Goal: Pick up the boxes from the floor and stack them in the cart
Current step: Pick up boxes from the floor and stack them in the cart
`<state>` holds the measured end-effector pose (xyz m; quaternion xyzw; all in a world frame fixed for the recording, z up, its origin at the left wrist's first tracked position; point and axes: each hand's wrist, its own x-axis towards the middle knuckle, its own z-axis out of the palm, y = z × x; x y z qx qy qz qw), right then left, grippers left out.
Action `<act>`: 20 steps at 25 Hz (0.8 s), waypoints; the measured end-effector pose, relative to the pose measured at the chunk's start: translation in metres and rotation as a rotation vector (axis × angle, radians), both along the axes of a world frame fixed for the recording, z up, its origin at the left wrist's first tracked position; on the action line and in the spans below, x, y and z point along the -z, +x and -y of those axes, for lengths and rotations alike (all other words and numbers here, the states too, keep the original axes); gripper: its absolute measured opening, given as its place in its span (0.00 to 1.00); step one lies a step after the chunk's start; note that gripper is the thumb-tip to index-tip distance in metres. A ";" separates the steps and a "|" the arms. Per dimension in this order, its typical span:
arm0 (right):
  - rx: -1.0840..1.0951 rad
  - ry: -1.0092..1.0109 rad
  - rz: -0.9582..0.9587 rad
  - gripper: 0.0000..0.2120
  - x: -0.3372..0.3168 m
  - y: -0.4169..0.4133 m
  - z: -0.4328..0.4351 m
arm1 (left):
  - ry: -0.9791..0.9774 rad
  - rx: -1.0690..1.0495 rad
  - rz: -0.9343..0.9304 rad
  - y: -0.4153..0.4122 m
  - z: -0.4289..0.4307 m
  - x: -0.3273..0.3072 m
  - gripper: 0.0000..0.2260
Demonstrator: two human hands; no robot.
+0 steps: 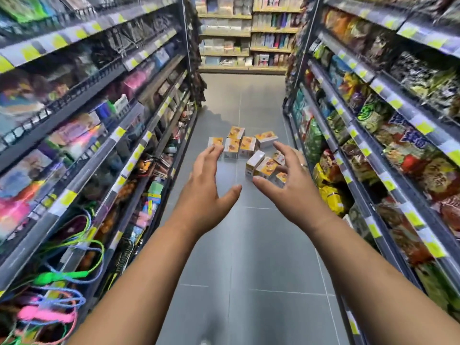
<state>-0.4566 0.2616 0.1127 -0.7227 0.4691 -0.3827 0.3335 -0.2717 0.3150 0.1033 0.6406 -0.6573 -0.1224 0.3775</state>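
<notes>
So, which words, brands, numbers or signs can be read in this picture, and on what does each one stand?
No text here can be read with certainty.
boxes on the floor: orange print, lettering too small to read.
yellow price tags on the shelf edges: blurred, no numbers legible.
blue snack bag: large pale characters, too blurred to quote.

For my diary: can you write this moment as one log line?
left hand: open; right hand: open; boxes: on floor; cart: not seen
</notes>
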 end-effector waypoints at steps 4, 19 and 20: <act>0.105 0.034 0.012 0.35 0.005 0.022 0.074 | 0.045 0.068 0.019 0.030 0.093 -0.002 0.36; 0.159 0.156 -0.102 0.35 0.061 -0.007 0.442 | 0.188 0.075 0.000 0.003 0.455 0.055 0.36; 0.148 0.170 -0.114 0.35 0.064 -0.009 0.467 | 0.196 0.067 -0.011 0.001 0.478 0.059 0.36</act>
